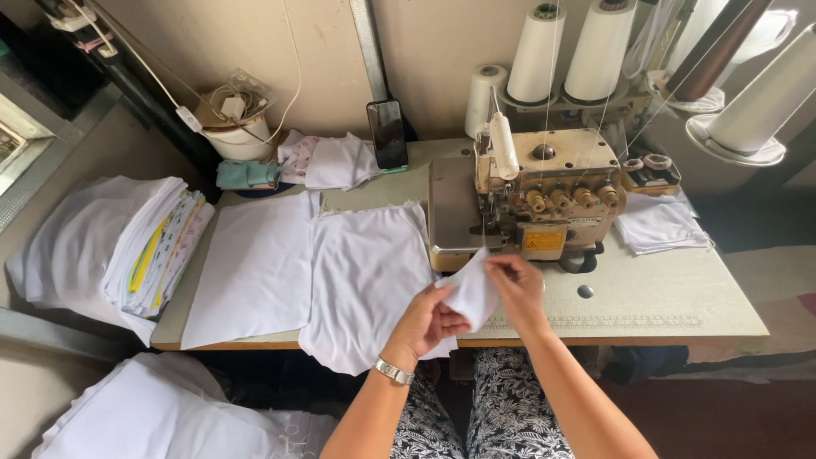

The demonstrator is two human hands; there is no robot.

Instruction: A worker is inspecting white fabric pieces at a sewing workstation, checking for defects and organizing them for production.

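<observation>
Both hands hold one small white fabric piece (473, 291) above the front edge of the table (646, 297), directly in front of the overlock sewing machine (544, 200). The left hand (427, 323) is closed on the lower left edge of the piece, fingers curled round the cloth. The right hand (517, 285) pinches the upper right edge between thumb and fingertips, just below the presser-foot area of the machine. The piece hangs slightly folded between the two hands and is not yet under the foot.

Judged from this position, the step in hand is alignment of the piece edges before feeding. The next move calls for a flat leading edge, presented squarely to the foot, with both grips kept firm so that the layers do not slip.

To the left of the hands, two larger white fabric panels (340, 272) lie flat on the table, one overhanging the front edge. A stack of folded white cloth (93, 246) lies at the far left of the table. Thread cones (565, 51) stand behind the machine, with threads running down to it. A smartphone (387, 134) leans against the wall. More white pieces (659, 225) lie to the right of the machine. A metal wristwatch (393, 371) is on the left wrist.
</observation>
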